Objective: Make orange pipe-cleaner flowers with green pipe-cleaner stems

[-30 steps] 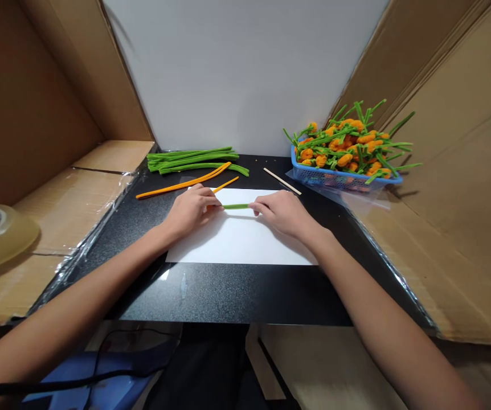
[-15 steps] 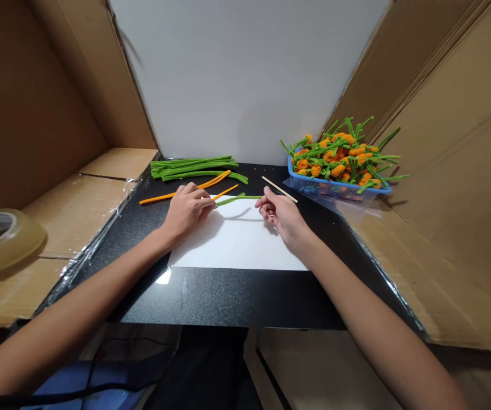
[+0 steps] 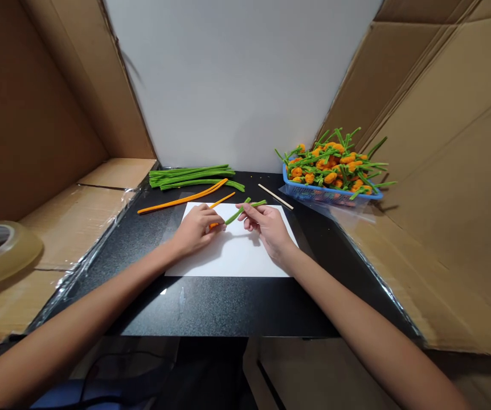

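In the head view, the left hand (image 3: pixel 200 229) and right hand (image 3: pixel 266 226) pinch a green pipe cleaner (image 3: pixel 233 216) above white paper (image 3: pixel 232 262), thumbs against fingers, apparently to steady both ends. An orange strip (image 3: pixel 222 200) pokes out behind the left hand. A green bundle (image 3: pixel 192 176) and wooden stick (image 3: pixel 275 196) lie beyond, seemingly for easy reach. The glossy black table (image 3: pixel 220 307) stands between cardboard walls (image 3: pixel 442 171), a pale panel (image 3: pixel 237 74) behind.

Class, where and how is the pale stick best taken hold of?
Probably pinch the stick at its middle, from above, with the right hand, nearest to it, once that lets go of the green stem. It is thin, straight and lies flat, uncovered, so fingertips should close across its long sides.
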The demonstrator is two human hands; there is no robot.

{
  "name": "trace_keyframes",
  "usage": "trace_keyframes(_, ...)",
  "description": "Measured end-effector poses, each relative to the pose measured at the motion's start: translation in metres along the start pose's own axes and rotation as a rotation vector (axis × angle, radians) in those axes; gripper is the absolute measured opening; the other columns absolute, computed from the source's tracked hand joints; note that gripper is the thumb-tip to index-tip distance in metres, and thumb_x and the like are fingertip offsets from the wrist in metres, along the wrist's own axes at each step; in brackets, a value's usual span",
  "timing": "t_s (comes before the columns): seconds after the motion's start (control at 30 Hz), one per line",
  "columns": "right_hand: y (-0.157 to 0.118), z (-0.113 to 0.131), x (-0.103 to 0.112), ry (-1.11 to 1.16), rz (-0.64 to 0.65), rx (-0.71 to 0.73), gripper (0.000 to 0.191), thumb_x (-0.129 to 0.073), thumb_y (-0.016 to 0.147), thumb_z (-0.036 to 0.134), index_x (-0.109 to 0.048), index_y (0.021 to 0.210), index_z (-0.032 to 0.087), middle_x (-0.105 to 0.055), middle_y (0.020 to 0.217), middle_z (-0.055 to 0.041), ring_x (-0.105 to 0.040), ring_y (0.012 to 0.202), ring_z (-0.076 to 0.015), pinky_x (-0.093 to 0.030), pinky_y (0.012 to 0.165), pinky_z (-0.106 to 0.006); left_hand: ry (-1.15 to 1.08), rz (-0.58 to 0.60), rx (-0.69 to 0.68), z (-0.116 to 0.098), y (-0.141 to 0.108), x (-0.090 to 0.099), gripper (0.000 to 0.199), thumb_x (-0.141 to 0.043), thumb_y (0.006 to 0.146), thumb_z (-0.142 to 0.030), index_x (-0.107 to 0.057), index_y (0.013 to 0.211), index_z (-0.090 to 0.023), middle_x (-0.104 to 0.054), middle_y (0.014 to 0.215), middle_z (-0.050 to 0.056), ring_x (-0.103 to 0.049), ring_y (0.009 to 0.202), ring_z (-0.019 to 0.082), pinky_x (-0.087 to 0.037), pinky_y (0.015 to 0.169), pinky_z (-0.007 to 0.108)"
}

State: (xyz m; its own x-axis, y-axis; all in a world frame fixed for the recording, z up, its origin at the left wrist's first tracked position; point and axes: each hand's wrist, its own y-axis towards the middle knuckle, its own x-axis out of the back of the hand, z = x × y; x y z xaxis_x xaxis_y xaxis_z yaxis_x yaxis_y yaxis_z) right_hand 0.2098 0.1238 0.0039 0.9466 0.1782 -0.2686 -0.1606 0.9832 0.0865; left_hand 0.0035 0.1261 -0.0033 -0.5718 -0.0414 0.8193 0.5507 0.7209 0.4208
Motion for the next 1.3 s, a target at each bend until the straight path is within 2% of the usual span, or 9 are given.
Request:
trace_keyframes(0.1, 0.002, -0.002, 0.002, -0.015, -0.059, 0.036, 0.030, -0.085, 0.068, 0.040, -0.073, 0.074, 0.013, -0.066, 0.067, -0.0016, -0.052, 0.054, -0.0077, -0.038, 0.050, -0.022, -0.011, 0.066, 0.034, -0.003, 0.001, -0.001, 0.029, -0.050, 0.095, -0.029, -0.072, 0.082, -0.016, -0.072, 0.079, 0.008, -0.054, 0.080, 0.023, -0.039, 0.076, 0.036)
trace_keyframes(0.23, 0.004, -0.005, 0.003, -0.041, -0.143, 0.068, 0.031, -0.087, 0.064, 0.039, -0.069, 0.071, 0.014, -0.065, 0.062, -0.0006, -0.053, 0.051, -0.0083, -0.038, 0.049, -0.023, -0.040, 0.081, 0.073, -0.005, 0.002, -0.002, 0.030, -0.049, 0.096, -0.031, -0.072, 0.082, -0.017, -0.072, 0.081, 0.008, -0.056, 0.085, 0.024, -0.041, 0.079, 0.036)
trace_keyframes(0.37, 0.003, -0.005, 0.003, -0.054, -0.209, 0.106, 0.031, -0.089, 0.061, 0.037, -0.067, 0.067, 0.016, -0.064, 0.059, 0.0008, -0.052, 0.049, -0.0082, -0.036, 0.048, -0.022, -0.087, 0.089, 0.052, -0.005, 0.002, -0.003, 0.029, -0.050, 0.097, -0.031, -0.072, 0.084, -0.017, -0.072, 0.082, 0.008, -0.057, 0.086, 0.023, -0.042, 0.080, 0.036)
trace_keyframes(0.6, 0.004, 0.001, 0.007, -0.248, -0.230, 0.269, 0.030, -0.078, 0.075, 0.046, -0.073, 0.071, 0.017, -0.064, 0.064, -0.0002, -0.050, 0.052, -0.0098, -0.033, 0.048, -0.026, -0.180, 0.180, -0.063, -0.004, 0.002, -0.002, 0.028, -0.051, 0.097, -0.031, -0.069, 0.082, -0.016, -0.068, 0.084, 0.010, -0.059, 0.088, 0.023, -0.045, 0.078, 0.033)
trace_keyframes(0.73, 0.007, 0.008, 0.014, -0.269, -0.282, 0.287, 0.029, -0.079, 0.074, 0.047, -0.074, 0.067, 0.019, -0.061, 0.062, 0.0003, -0.047, 0.054, -0.0109, -0.034, 0.050, -0.026, -0.359, 0.170, 0.012, -0.002, 0.001, -0.001, 0.025, -0.054, 0.095, -0.033, -0.073, 0.092, -0.017, -0.072, 0.093, 0.010, -0.063, 0.090, 0.022, -0.047, 0.082, 0.034)
trace_keyframes(0.9, 0.009, 0.014, 0.017, -0.182, -0.228, 0.220, 0.027, -0.079, 0.074, 0.047, -0.077, 0.080, 0.021, -0.072, 0.077, -0.0037, -0.059, 0.064, -0.0137, -0.038, 0.053, -0.025, -0.677, 0.175, 0.219, 0.002, 0.001, -0.003, 0.028, -0.060, 0.091, -0.041, -0.076, 0.094, -0.018, -0.075, 0.096, 0.009, -0.067, 0.090, 0.021, -0.049, 0.082, 0.031)
trace_keyframes(1.03, 0.005, 0.014, 0.012, -0.090, -0.074, 0.125, 0.032, -0.082, 0.071, 0.043, -0.077, 0.094, 0.021, -0.076, 0.089, -0.0056, -0.065, 0.072, -0.0147, -0.041, 0.056, -0.024, -0.778, 0.188, 0.253, -0.002, 0.001, -0.003, 0.031, -0.065, 0.087, -0.045, -0.079, 0.092, -0.017, -0.077, 0.092, 0.010, -0.067, 0.084, 0.021, -0.049, 0.077, 0.030)
trace_keyframes(1.17, -0.001, 0.011, 0.003, -0.037, 0.065, 0.062, 0.027, -0.083, 0.070, 0.040, -0.078, 0.088, 0.020, -0.077, 0.087, -0.0066, -0.066, 0.072, -0.0143, -0.042, 0.058, -0.024, -0.787, 0.227, 0.249, -0.003, 0.001, -0.001, 0.037, -0.064, 0.088, -0.049, -0.080, 0.095, -0.017, -0.076, 0.090, 0.010, -0.067, 0.084, 0.023, -0.050, 0.078, 0.031)
trace_keyframes(1.3, -0.002, 0.008, -0.001, -0.020, 0.051, 0.072, 0.027, -0.083, 0.069, 0.043, -0.077, 0.081, 0.019, -0.076, 0.083, -0.0052, -0.063, 0.065, -0.0123, -0.041, 0.058, -0.024, -0.869, 0.222, 0.268, -0.001, 0.001, -0.003, 0.036, -0.065, 0.088, -0.051, -0.079, 0.094, -0.018, -0.076, 0.092, 0.010, -0.067, 0.089, 0.023, -0.049, 0.084, 0.033)
